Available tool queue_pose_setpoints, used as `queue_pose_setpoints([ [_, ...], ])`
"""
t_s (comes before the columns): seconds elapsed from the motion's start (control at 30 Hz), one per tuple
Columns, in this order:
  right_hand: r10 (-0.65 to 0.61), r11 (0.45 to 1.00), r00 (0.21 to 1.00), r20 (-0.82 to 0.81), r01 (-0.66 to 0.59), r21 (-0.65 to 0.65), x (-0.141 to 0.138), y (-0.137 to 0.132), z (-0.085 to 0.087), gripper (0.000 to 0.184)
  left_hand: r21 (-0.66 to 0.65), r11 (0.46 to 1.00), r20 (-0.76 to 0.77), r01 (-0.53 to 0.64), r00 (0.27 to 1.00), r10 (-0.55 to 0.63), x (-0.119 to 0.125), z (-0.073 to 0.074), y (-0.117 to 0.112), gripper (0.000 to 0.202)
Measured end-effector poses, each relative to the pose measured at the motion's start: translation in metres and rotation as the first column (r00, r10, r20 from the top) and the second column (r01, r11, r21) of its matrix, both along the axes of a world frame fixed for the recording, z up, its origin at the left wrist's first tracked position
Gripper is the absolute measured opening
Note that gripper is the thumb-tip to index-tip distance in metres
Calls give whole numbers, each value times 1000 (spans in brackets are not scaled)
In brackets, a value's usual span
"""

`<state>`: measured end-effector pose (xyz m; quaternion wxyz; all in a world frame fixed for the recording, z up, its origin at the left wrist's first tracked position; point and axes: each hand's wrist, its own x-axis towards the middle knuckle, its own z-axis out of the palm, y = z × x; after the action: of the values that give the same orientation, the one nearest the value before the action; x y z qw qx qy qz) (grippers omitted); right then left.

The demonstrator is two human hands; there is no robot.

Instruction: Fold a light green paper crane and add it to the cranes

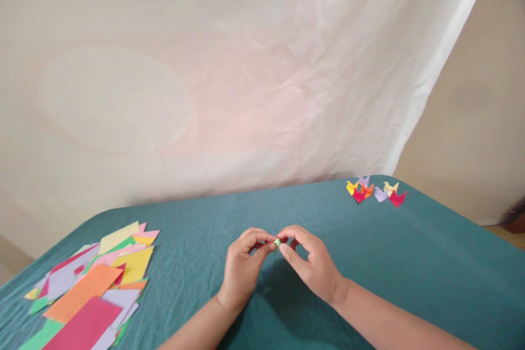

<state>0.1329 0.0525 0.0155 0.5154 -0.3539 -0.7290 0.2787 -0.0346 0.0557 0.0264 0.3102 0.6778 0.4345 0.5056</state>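
Left hand (241,269) and right hand (315,266) fingers pinch a tiny green paper piece (277,242); uneven pressure could crumple or drop it

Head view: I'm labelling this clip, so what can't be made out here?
Green paper piece: head view, too small, mostly covered by fingertips of the left hand and right hand.
Coloured paper sheets: head view, cut off by the bottom edge.
Folded paper figures: head view, too small for shape.
Dark thing: head view, blurred, cut by right edge.
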Motion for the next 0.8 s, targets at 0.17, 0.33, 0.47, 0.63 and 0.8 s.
queue_pose_setpoints([
  [0.17,-27,998,1000,-10,27,-52,0,0,0,14,-67,998,24,11,1000,-10,-2,-5,4,8],
  [0.33,-39,995,999,-29,36,-94,0,1,-1,16,-143,990,34,5,999,0,-1,-8,4,5],
  [0.47,-15,994,1000,-9,14,-105,-1,2,-2,13,-140,990,31,32,999,-28,-1,-10,4,5],
  [0.63,-3,994,1000,-11,2,-113,-2,3,-3,14,-146,986,52,75,996,-68,-1,-11,6,3],
  [0.8,0,994,1000,-15,-2,-109,-2,3,-4,15,-174,978,107,118,989,-101,0,-10,6,4],
])
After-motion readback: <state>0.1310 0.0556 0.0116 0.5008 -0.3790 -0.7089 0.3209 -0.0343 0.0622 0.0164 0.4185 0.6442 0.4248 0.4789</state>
